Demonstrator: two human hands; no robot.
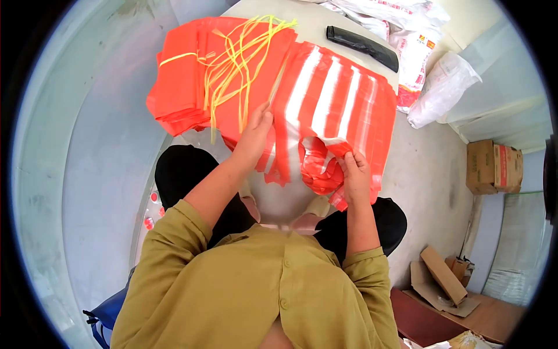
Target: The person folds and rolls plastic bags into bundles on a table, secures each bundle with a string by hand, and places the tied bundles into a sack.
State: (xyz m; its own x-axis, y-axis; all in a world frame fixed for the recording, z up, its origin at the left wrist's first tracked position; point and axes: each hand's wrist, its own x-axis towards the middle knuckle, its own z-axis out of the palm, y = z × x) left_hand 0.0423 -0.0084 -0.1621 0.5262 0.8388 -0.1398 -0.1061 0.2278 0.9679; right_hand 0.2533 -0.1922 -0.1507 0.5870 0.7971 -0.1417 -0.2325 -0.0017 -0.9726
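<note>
A red-and-white striped plastic bag (325,96) lies spread over the right part of the table, its handle end hanging toward my lap. At its left edge, my left hand (256,134) has its fingers closed on the plastic. My right hand (356,170) pinches the bag near an opening at its lower edge, where red plastic is bunched below. To the left is a stack of folded red plastic bags (180,87). A bundle of yellow ties (241,64) lies loose across the red plastic, and one yellow strip runs around part of the stack.
A black roll (361,47) lies at the table's far right. White printed sacks (415,58) stand beyond it. Cardboard boxes (493,167) sit by the right wall, with flattened cardboard (442,282) at lower right. My knees are under the table's near edge.
</note>
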